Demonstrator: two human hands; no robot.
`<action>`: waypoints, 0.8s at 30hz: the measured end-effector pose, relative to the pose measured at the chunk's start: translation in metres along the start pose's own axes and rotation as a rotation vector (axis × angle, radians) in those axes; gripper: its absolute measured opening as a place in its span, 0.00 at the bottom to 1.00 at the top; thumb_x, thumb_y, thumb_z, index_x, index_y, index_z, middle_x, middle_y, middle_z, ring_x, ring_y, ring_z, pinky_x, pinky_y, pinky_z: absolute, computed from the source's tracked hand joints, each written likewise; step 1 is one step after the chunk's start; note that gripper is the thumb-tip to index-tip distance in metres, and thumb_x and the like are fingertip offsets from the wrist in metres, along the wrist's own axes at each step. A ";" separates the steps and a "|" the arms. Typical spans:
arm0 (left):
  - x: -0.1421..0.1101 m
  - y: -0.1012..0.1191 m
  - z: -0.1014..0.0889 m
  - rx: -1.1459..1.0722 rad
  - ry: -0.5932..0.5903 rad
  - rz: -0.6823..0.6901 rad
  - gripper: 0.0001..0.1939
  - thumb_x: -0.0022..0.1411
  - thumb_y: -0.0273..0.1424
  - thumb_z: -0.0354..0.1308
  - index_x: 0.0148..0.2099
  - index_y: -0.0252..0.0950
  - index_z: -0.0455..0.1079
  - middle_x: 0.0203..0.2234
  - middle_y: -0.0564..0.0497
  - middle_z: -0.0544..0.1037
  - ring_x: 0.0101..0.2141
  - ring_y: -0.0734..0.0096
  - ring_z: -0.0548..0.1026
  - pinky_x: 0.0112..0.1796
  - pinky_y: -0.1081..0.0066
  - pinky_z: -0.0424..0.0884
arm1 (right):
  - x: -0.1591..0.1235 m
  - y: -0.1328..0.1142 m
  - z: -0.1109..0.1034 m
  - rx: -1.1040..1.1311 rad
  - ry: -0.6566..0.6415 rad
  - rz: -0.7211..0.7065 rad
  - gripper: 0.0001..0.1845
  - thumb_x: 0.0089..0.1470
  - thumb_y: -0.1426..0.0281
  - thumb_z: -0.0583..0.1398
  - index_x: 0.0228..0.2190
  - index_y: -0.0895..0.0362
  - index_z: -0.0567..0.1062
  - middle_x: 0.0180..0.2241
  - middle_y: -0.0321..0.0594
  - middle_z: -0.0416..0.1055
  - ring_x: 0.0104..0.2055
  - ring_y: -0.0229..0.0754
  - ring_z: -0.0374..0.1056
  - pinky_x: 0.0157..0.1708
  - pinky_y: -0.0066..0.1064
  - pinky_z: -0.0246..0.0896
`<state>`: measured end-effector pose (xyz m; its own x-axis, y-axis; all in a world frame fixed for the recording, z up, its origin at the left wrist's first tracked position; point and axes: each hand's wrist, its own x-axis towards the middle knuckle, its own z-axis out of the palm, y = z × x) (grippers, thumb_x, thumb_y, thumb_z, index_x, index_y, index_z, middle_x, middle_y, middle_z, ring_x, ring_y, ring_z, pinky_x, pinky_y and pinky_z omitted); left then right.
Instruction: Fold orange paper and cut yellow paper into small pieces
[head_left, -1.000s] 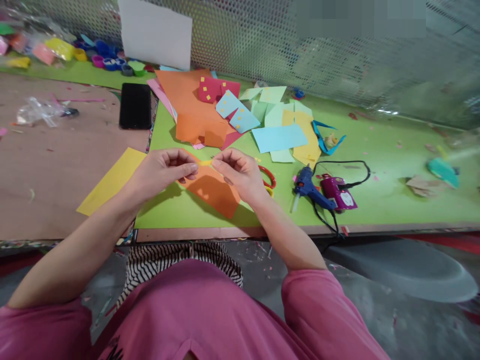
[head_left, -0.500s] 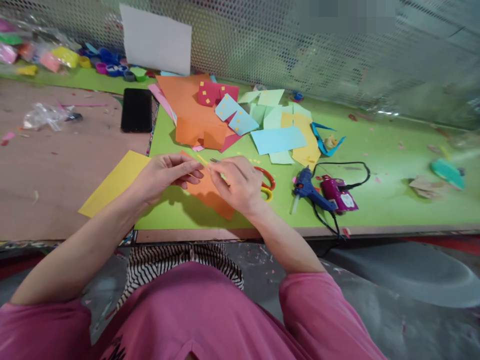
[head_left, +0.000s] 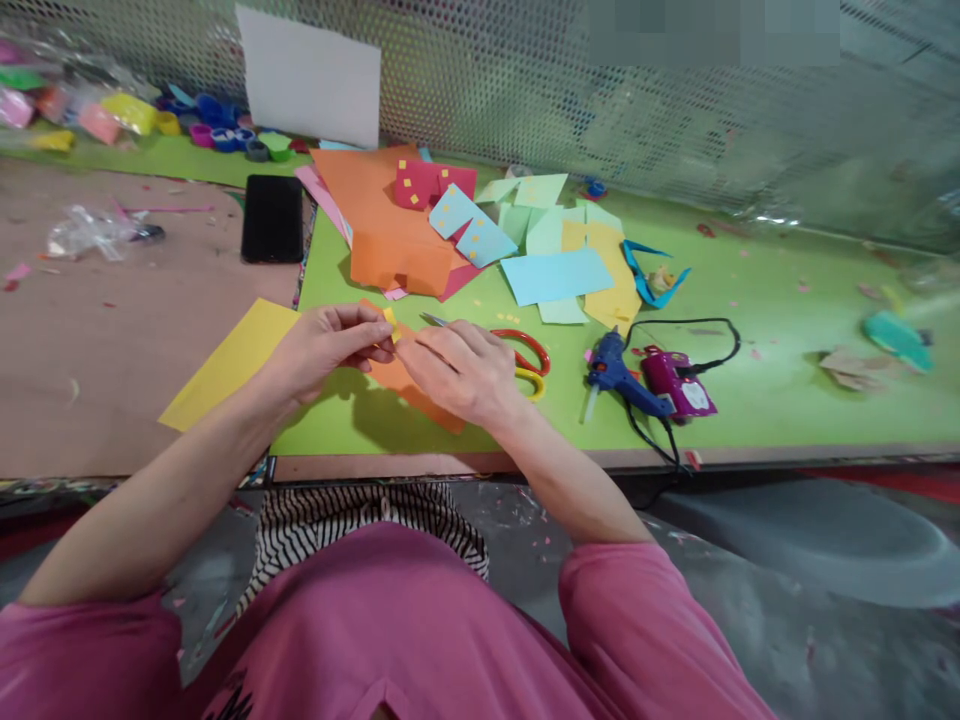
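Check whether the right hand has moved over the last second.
Yes: the right hand has shifted leftward, away from the blue glue gun, toward the left hand.

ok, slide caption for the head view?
Left hand pinches a small yellow strip, right hand close by, above orange paper.

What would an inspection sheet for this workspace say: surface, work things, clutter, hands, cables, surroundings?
Surface: green mat beside a brown board.
Work things: yellow strip; orange paper; scissors, partly hidden.
Clutter: cut paper, phone, clear plastic.
Hands: left hand pinches the yellow strip; right hand is close by, grip unclear.
Cables: black cord plugged into purple box, looped near the glue gun.
Surroundings: mesh screen behind, gray floor below.
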<state>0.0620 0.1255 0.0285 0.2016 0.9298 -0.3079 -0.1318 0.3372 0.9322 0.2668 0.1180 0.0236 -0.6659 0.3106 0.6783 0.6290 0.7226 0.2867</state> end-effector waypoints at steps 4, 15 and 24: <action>0.001 0.000 -0.002 -0.055 -0.030 -0.044 0.15 0.43 0.38 0.76 0.26 0.37 0.76 0.22 0.54 0.80 0.23 0.80 0.77 0.21 0.82 0.65 | -0.001 0.007 0.003 0.149 -0.024 0.044 0.07 0.69 0.68 0.58 0.45 0.53 0.76 0.38 0.38 0.76 0.38 0.39 0.69 0.37 0.32 0.63; -0.001 0.001 0.001 0.000 -0.075 -0.083 0.17 0.40 0.39 0.77 0.25 0.36 0.74 0.20 0.57 0.77 0.17 0.86 0.67 0.18 0.83 0.60 | -0.006 0.011 0.008 0.290 -0.064 0.081 0.09 0.68 0.73 0.57 0.41 0.49 0.77 0.38 0.37 0.75 0.38 0.39 0.68 0.37 0.33 0.63; -0.003 0.001 0.004 0.025 -0.044 -0.076 0.18 0.38 0.36 0.76 0.31 0.37 0.75 0.23 0.57 0.79 0.18 0.83 0.70 0.21 0.80 0.62 | 0.006 0.003 0.002 0.985 -0.123 0.570 0.07 0.63 0.67 0.64 0.33 0.56 0.75 0.33 0.35 0.73 0.27 0.32 0.61 0.29 0.29 0.60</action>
<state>0.0649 0.1228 0.0306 0.2526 0.8940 -0.3701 -0.0905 0.4026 0.9109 0.2641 0.1236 0.0269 -0.4536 0.7673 0.4534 0.3009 0.6107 -0.7324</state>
